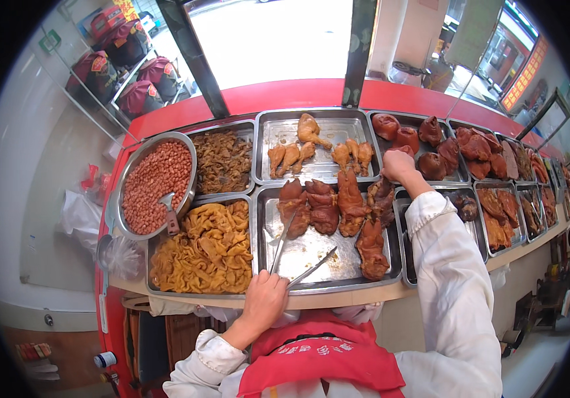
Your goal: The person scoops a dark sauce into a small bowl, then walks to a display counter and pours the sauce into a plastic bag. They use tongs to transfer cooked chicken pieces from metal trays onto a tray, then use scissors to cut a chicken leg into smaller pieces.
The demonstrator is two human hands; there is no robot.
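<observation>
My left hand (pixel 266 297) grips a pair of metal tongs (pixel 281 248) at the near edge of a steel tray (pixel 349 271). The tongs' arms are spread, and one tip meets a braised pig's trotter (pixel 297 219). More trotters stand in a row, and a separate trotter (pixel 373 252) lies nearer to me. My right hand (pixel 398 166) reaches to the tray's far right corner, its fingers curled down beside a dark trotter (pixel 381 199). Just beyond it is a reddish-brown meat piece (pixel 404 149). The fingertips are hidden, so whether they hold anything cannot be told.
Chicken legs (pixel 310 130) lie in the tray behind. To the left are a bowl of peanuts (pixel 156 184) with a scoop (pixel 169 214), shredded braised food (pixel 223 161) and yellow-brown folded pieces (pixel 210 248). Several meat trays (pixel 501 214) continue right. Window posts (pixel 359 54) rise behind the red ledge (pixel 285 92).
</observation>
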